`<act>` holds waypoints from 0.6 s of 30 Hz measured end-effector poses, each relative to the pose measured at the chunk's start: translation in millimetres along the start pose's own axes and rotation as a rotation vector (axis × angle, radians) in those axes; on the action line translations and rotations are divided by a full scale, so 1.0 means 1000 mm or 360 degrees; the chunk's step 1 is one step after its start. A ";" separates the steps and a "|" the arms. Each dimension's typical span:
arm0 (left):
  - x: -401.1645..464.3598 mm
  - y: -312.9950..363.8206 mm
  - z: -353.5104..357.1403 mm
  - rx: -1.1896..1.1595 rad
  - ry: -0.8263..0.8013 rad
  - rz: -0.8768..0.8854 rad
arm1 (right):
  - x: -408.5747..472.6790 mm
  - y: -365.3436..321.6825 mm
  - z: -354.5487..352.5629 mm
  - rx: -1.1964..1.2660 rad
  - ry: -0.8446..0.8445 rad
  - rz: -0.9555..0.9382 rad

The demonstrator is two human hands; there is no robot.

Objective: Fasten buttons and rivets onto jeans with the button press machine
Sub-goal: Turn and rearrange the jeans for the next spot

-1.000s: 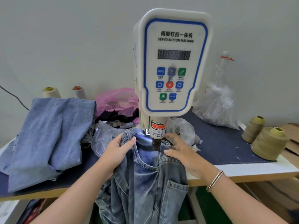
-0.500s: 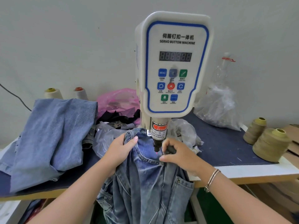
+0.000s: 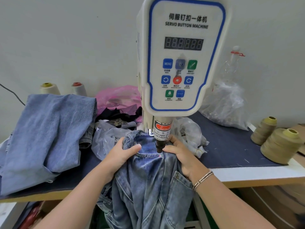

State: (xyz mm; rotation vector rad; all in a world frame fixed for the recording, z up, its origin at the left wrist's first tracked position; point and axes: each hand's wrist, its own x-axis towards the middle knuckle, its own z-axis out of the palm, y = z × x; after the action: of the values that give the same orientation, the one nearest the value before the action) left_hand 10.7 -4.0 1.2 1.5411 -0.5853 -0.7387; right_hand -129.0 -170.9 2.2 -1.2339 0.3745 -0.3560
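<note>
Soft, even light fills the scene, with only faint shadows under the clothes on the table (image 3: 247, 172). A small bright lamp glows on the denim beneath the machine (image 3: 183, 63). Wide-angle bending curves the edges; fine detail looks slightly smeared throughout
</note>
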 end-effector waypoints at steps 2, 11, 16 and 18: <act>-0.001 -0.003 -0.005 -0.0063 -0.0139 -0.0011 | -0.002 0.001 0.001 -0.0008 -0.0003 -0.0052; -0.002 -0.010 -0.004 -0.0059 -0.0085 0.0050 | -0.006 0.012 -0.011 -0.0917 0.0209 -0.0544; -0.004 -0.013 -0.001 -0.0072 -0.0045 0.0090 | -0.003 0.022 -0.012 -0.0773 0.0220 -0.0557; -0.004 -0.013 -0.001 -0.0053 -0.0017 0.0109 | -0.001 0.022 -0.012 -0.0763 0.0231 -0.0573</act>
State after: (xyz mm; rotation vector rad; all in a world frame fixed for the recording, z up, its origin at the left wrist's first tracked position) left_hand 8.6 0.9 -11.4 1.4800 -0.6278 -0.7012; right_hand -134.1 -174.2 -22.7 -1.7575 0.3731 -0.6946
